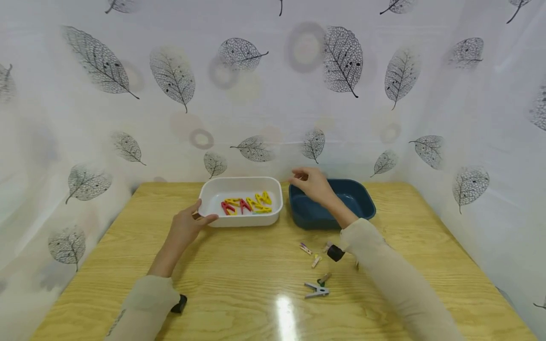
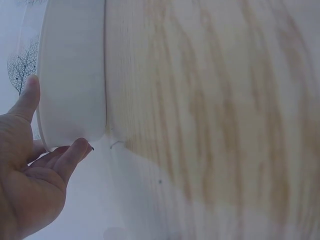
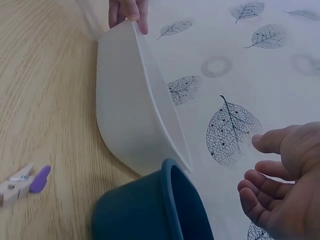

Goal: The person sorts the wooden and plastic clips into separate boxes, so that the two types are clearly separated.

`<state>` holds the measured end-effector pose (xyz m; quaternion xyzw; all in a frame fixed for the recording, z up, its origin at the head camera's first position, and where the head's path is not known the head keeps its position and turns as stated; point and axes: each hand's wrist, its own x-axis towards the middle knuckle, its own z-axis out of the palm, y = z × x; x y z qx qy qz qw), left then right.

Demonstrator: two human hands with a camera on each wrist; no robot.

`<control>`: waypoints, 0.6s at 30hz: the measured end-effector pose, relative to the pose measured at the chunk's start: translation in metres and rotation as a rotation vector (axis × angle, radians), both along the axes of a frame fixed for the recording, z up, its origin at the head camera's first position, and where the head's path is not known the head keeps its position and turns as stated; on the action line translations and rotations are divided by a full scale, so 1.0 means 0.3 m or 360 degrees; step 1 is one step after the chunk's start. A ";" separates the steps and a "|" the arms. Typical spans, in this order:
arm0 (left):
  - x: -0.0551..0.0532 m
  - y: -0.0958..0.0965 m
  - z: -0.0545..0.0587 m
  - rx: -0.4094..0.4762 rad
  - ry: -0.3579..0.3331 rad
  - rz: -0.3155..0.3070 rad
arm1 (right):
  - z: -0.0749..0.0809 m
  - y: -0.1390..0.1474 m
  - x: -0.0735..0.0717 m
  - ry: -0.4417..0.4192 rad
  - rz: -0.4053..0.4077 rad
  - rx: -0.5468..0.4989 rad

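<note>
A white plastic tub (image 1: 240,221) holds red and yellow plastic clothespins (image 1: 258,203). My left hand (image 1: 186,227) holds the tub's left end, thumb along the front rim and fingers at the side; the left wrist view shows this hand (image 2: 37,165) around the tub's end wall (image 2: 75,75). Above the left part of a dark blue tub (image 1: 313,220), my right hand (image 1: 314,184) is raised with loosely bent fingers. In the right wrist view this hand (image 3: 287,175) has nothing between thumb and fingers, above the blue tub's rim (image 3: 172,205).
In front of the blue tub, small wooden clothespins (image 1: 305,248) lie scattered on the wooden table (image 1: 239,284). Nearer me is a larger grey clothespin (image 1: 317,290), beside a small wooden one with green (image 1: 324,279). A leaf-print curtain (image 1: 264,104) hangs behind the tubs.
</note>
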<state>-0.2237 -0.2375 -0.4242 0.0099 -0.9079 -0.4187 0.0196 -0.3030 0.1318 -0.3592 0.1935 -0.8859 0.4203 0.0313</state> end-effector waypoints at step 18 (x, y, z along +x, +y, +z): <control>0.012 -0.002 0.001 0.0002 -0.0011 0.0013 | -0.011 0.221 0.060 -0.0041 -0.0098 -0.0005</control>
